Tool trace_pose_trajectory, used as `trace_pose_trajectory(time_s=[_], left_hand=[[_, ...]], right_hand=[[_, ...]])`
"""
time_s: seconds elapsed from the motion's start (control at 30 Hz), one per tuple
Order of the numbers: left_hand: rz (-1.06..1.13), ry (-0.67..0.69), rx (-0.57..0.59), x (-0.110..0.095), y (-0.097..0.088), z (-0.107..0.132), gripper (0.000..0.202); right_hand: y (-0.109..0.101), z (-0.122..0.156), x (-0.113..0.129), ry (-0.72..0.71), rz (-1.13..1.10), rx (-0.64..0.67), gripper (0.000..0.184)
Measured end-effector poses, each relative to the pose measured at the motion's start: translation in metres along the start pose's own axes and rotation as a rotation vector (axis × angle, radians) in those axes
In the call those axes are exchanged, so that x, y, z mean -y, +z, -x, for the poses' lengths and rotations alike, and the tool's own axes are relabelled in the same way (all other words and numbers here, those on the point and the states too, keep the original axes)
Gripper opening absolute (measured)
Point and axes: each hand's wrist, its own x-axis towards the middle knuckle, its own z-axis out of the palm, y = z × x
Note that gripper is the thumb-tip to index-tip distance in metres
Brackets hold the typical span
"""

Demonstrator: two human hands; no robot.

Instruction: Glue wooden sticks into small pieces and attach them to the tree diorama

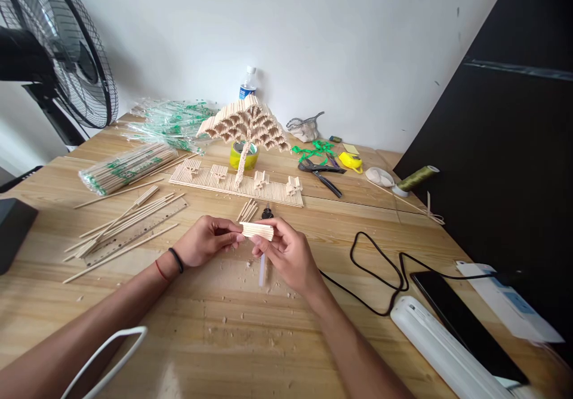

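Note:
Just above the table, a small block of short wooden sticks (256, 231) set side by side is held level between both hands. My left hand (210, 241) is closed, its thumb and fingertips pinching the block's left end. My right hand (289, 253) grips the right part between thumb and fingers. Under and behind the right hand lies a glue gun, mostly hidden; its black nozzle (267, 212) and a translucent glue stick (262, 272) show. Several loose short sticks (248, 210) lie just beyond the hands.
A stick-built umbrella model (248, 124) stands on a slatted base (233, 187) behind. Long sticks and a clear ruler (138, 232) lie left, near a wrapped bundle (129, 166). Pliers (324, 178), a black cable (380, 277), a phone (465, 321) and a white device (439, 345) lie right.

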Motion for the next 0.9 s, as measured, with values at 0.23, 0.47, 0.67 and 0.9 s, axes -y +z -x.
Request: trace_pose_trajectory(time_s=[0.23,0.47,0.67,0.9], left_hand=[[-0.099,0.019,-0.028,-0.003,-0.002,0.001,0.038],[-0.116,0.048,-0.056,-0.006,-0.003,0.002,0.035],[-0.13,0.045,-0.05,-0.011,-0.004,0.004,0.032],[-0.116,0.019,-0.019,-0.016,-0.004,0.007,0.031]], right_hand=[[-0.001,0.002,0.006,-0.053,0.009,0.04,0.042],[-0.004,0.001,0.004,-0.075,-0.001,0.094,0.04],[-0.007,0.0,0.003,-0.066,-0.005,0.146,0.04],[-0.008,0.002,0.006,-0.049,-0.063,0.205,0.047]])
